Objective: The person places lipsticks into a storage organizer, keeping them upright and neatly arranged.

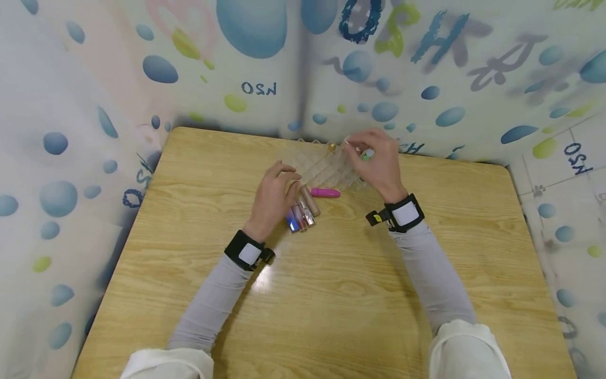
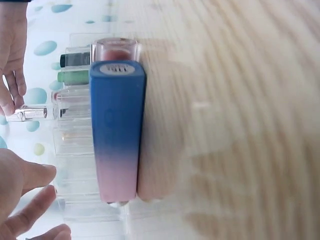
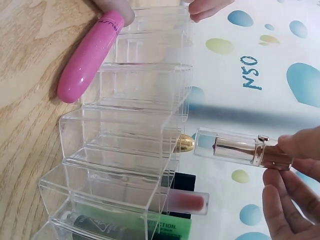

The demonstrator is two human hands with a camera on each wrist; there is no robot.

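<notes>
Right hand (image 1: 379,160) has a clear-capped lipstick (image 3: 235,150) pinched between thumb and fingertips, just above the clear organizer (image 3: 137,85). Left hand (image 1: 271,199) is loose, fingers slightly bent, by the organizer's left end; can't tell if they're touching tbh.

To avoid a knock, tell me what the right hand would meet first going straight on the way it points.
The tube in the right hand would likely meet the gold-tipped item in the clear organizer first, though depth is unclear.
</notes>
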